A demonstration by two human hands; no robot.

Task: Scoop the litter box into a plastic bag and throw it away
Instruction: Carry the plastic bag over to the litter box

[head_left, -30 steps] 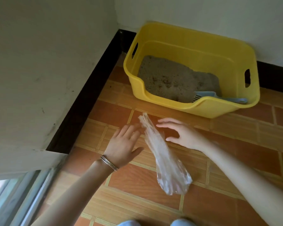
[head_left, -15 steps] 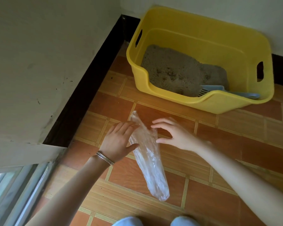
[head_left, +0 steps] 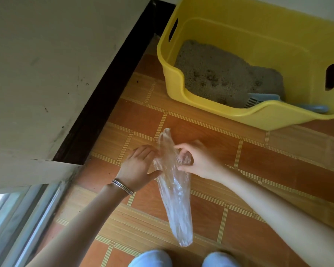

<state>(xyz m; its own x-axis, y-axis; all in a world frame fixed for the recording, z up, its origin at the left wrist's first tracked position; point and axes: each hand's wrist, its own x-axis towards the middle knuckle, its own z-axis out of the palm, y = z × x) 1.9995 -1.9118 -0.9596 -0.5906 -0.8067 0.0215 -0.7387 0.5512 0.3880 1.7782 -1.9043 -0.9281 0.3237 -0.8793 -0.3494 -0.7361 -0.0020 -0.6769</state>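
A clear plastic bag hangs crumpled between my hands over the tiled floor. My left hand presses against the bag's upper left side, fingers extended. My right hand pinches the bag's upper right side between thumb and fingers. A yellow litter box stands in the corner at the upper right, holding grey litter. A blue slotted scoop lies inside, its handle resting on the box's near rim.
A white wall with a dark baseboard runs along the left. A window frame sits at the lower left. Orange floor tiles spread between me and the box. My two feet show at the bottom edge.
Both hands have closed in on the bag's top; my right hand now pinches it. The view has shifted closer and lower, bringing my feet further into frame.
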